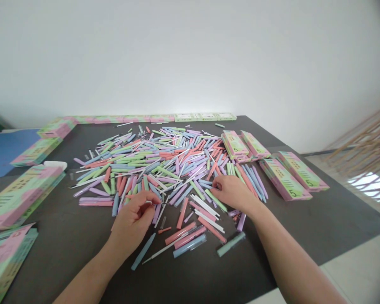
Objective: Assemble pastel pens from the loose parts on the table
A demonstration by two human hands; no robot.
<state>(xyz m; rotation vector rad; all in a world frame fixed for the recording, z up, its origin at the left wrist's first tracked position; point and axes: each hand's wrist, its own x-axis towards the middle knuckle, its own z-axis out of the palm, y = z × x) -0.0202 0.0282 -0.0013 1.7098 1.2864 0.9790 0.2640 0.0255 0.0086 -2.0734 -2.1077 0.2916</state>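
Observation:
My left hand (136, 219) is at the near left side of a pile of loose pen parts (174, 156), its fingers curled toward the thumb. Whether a thin part sits between its fingertips is hidden. On the right side of the pile, my right hand (232, 192) reaches down with bent fingers close together; what they grip, if anything, cannot be seen. A green pen barrel (215, 199) lies just beneath those fingertips. Between my hands are white refills (210, 220) and coral barrels (183, 213). Closer to me lie a blue capped pen (189, 245) and a pale green cap (231, 245).
Pink and green pen boxes (286, 179) are stacked at the right. More boxes (22, 194) stand along the left side, and a row of boxes (136, 119) lines the table's back edge by the wall. The dark table (183, 283) ends at the right above a pale floor.

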